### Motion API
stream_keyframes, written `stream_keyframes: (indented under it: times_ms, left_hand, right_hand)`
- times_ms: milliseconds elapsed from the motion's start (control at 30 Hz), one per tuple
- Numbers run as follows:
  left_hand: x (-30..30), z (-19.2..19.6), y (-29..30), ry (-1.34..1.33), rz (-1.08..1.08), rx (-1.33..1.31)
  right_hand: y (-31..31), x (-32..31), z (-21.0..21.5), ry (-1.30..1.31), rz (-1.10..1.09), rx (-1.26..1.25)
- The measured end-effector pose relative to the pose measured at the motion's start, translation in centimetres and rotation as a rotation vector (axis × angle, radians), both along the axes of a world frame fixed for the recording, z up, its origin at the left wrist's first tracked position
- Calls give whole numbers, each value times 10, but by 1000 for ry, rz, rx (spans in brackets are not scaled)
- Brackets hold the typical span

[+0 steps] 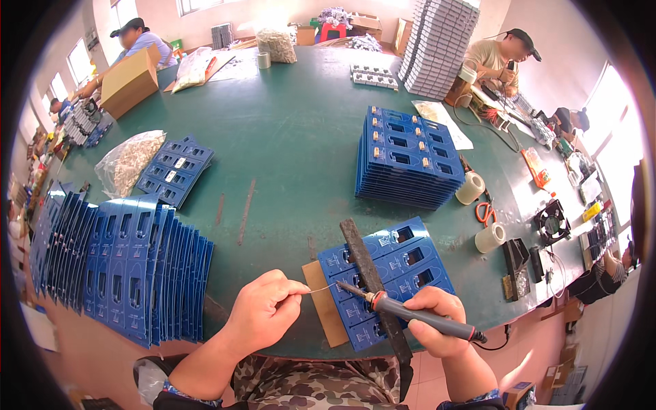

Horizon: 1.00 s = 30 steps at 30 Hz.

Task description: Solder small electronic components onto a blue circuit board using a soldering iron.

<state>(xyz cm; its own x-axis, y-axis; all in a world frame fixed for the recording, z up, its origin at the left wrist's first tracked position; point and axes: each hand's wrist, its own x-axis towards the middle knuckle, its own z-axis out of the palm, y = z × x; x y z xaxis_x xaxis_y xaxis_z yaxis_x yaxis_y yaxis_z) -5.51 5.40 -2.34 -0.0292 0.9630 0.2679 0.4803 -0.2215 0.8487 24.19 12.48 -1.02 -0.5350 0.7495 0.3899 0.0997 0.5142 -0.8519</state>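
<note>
A large green table carries a blue card sheet on a brown cardboard pad at its near edge. A fanned row of blue cards lies near left, a clear bag of small parts beside another blue stack. A tall blue stack and two tape rolls sit right; a cardboard box lies far left.

I see bright daylight pouring from blown-out windows at right and far left, glaring off the dark green counter. Shadows stay soft. Fisheye bends the edges, the corners go black, and distant workers look slightly soft.
</note>
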Motion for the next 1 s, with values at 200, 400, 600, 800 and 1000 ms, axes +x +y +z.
stream_keyframes:
  times_ms: [200,400,600,800,1000]
  left_hand:
    - [0,1,3,8,-28,-17]
    - [3,1,4,24,-43,-14]
    - [5,3,5,28,-57,-40]
    - [6,1,5,43,-74,-35]
    - [8,0,5,38,-71,-53]
  right_hand:
    - [-1,-2,3,-14,17,29]
    - [-5,-2,3,-23,14,46]
    - [-8,-1,6,-31,6,48]
    - [-9,-1,5,6,13,52]
    - [-11,-1,6,-11,9,45]
